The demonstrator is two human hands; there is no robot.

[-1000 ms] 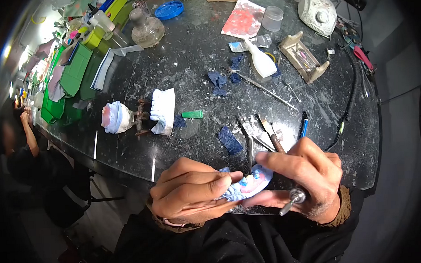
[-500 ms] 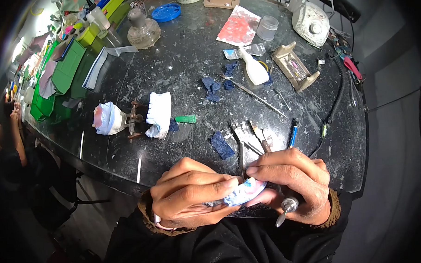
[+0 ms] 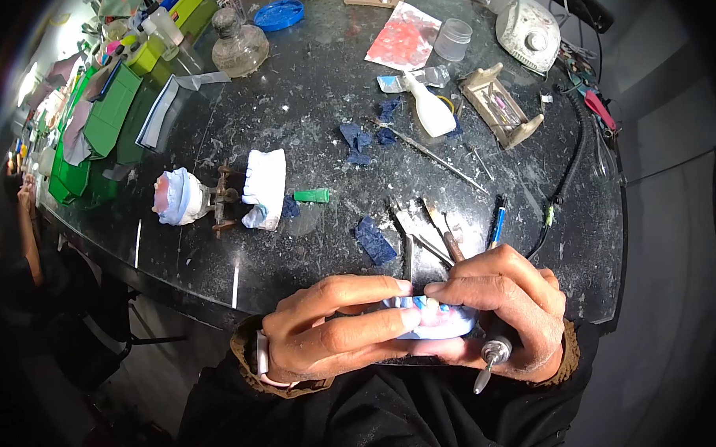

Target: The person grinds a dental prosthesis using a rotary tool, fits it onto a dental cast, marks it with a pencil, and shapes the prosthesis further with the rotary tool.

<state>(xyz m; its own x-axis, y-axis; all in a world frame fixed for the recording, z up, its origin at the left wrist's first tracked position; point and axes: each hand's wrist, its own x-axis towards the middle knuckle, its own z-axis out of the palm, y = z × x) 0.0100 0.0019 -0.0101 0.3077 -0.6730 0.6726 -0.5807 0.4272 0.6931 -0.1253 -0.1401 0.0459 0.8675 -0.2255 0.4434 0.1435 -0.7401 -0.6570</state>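
A blue and pink dental model (image 3: 448, 324) is held between my two hands near the table's front edge. My left hand (image 3: 338, 327) grips its left side, with fingertips on its upper part. My right hand (image 3: 511, 309) pinches the right side with index finger and thumb. A handpiece (image 3: 496, 351) with a metal tip also rests in my right hand, its tip pointing down. Small bright blue patches and a pale tooth (image 3: 432, 304) show between the fingertips. Metal tools (image 3: 452, 240) lie just beyond the model.
Left of centre stand an articulator (image 3: 225, 198) with a blue-white cast (image 3: 182, 196) and a white cast (image 3: 265, 187). A green piece (image 3: 311, 196), blue paper (image 3: 374, 240), white bottle (image 3: 430, 109) and wooden holder (image 3: 500, 108) lie beyond. Another person's arm (image 3: 29, 227) shows at far left.
The model has been tilted, showing more of its pink inner side. My left fingers have spread apart over it. The head view has shifted slightly.
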